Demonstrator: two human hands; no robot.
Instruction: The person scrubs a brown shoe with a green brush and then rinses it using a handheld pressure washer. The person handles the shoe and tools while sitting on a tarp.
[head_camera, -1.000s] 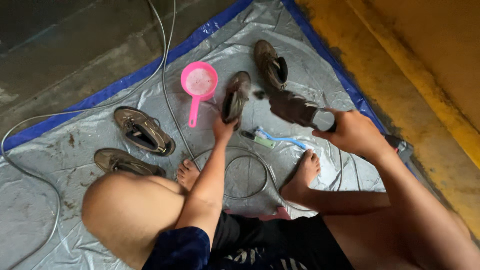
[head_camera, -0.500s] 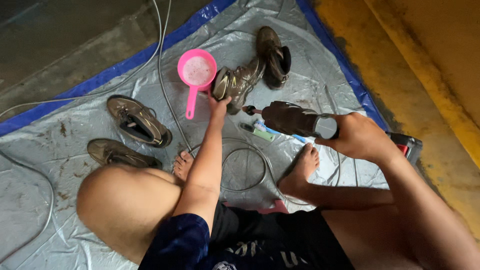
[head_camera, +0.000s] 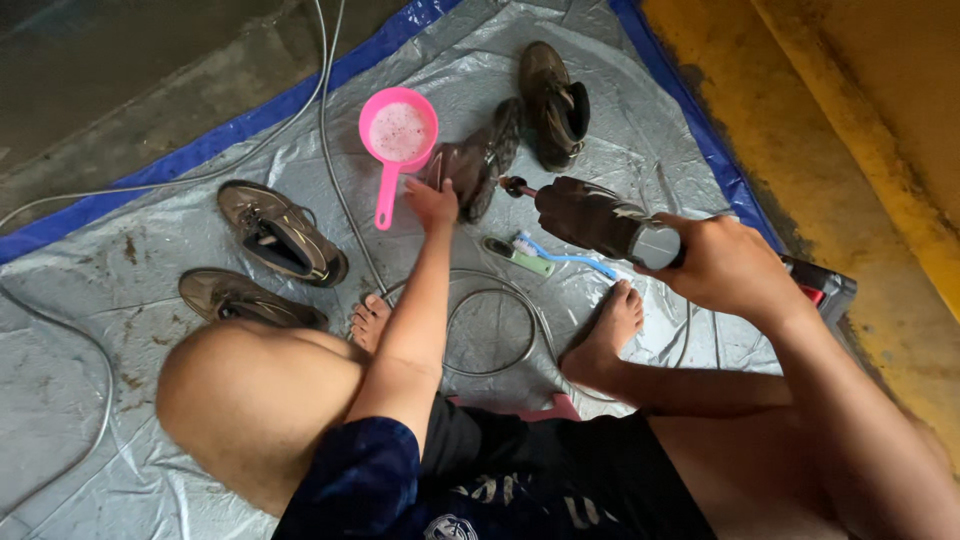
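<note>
My left hand (head_camera: 432, 200) grips a muddy brown shoe (head_camera: 482, 158) and holds it tipped on its side on the grey tarp (head_camera: 120, 290), right beside a pink scoop (head_camera: 398, 130). My right hand (head_camera: 725, 265) is closed round the back of a dark brown handheld power tool (head_camera: 590, 215). The tool's small tip (head_camera: 514, 186) points at the shoe and sits just short of its sole. My bare feet rest on the tarp below the tool.
A third shoe (head_camera: 555, 100) lies beyond the held one, and two more shoes (head_camera: 280, 232) (head_camera: 245, 297) lie at the left. A green brush (head_camera: 518, 256) and a blue toothbrush (head_camera: 575, 260) lie under the tool. A grey hose (head_camera: 495, 335) loops between my feet. A red-and-black object (head_camera: 825, 288) sits by the yellow kerb.
My left hand has tipped the shoe further over and nearer the pink scoop. The tool in my right hand has swung lower, its tip now beside the shoe.
</note>
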